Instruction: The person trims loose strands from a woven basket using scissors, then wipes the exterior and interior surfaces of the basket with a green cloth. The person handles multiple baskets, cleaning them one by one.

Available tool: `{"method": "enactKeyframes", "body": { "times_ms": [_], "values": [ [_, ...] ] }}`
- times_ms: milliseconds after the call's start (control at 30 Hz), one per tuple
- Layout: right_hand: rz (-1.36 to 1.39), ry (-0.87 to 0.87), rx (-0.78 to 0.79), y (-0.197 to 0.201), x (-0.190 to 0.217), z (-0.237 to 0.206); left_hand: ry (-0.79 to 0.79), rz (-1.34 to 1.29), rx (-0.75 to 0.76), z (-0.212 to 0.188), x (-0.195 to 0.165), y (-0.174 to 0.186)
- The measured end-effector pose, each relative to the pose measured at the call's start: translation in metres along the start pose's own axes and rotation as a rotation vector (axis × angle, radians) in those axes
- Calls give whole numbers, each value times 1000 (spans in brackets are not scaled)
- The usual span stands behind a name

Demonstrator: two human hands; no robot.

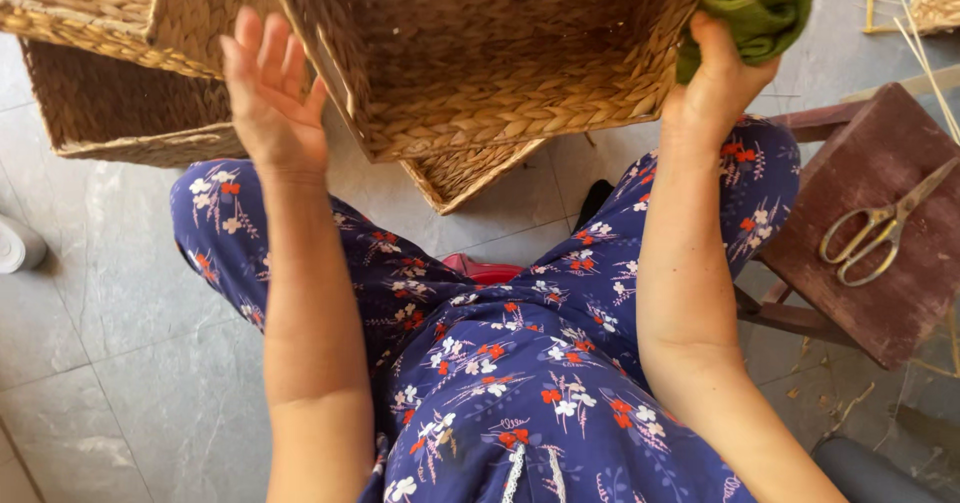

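Our left hand (268, 93) is spread open beside the woven basket (480, 53); at two o'clock our right hand (722, 75) pinches a green cloth (765, 8) against its rim.

- A single view is given, taken from a camera worn on the person's head.
- It is aimed steeply downward, over the lap and both forearms to the tiled floor (130, 363).
- The near edge is filled by the lap; a woven basket (480, 73) is cut off at the far edge.
- Everything is seen at close range, within arm's reach.
- A wooden stool (880, 223) is caught at the right.
- No second view is provided, so no part is shared.
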State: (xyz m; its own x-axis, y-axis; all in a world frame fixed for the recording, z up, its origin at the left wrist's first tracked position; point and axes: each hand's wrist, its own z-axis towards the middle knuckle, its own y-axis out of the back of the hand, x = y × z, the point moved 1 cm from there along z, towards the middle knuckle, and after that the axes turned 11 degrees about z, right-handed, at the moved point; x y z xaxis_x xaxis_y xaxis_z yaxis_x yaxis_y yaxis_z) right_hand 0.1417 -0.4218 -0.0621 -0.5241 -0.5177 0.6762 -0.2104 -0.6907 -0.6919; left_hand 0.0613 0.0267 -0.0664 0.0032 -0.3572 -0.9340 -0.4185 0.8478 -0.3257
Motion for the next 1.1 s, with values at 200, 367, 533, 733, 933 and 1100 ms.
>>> {"method": "enactKeyframes", "body": {
  "times_ms": [200,367,533,733,933,1100],
  "values": [
    [-226,-25,155,-26,-25,-58,57,158,52,-4,-28,4],
    [-521,-125,289,-28,-9,-64,-231,95,304,7,-31,7],
    [-1102,-97,465,-24,22,-16,-335,407,549,13,-36,1],
    [-1194,-635,502,-18,-8,19,-94,350,360,33,3,5],
    [-1669,-906,661,-14,-52,29,276,367,121,45,41,15],
    [-1675,-712,685,-24,-70,29,243,330,71,21,23,14]
  ]
}}
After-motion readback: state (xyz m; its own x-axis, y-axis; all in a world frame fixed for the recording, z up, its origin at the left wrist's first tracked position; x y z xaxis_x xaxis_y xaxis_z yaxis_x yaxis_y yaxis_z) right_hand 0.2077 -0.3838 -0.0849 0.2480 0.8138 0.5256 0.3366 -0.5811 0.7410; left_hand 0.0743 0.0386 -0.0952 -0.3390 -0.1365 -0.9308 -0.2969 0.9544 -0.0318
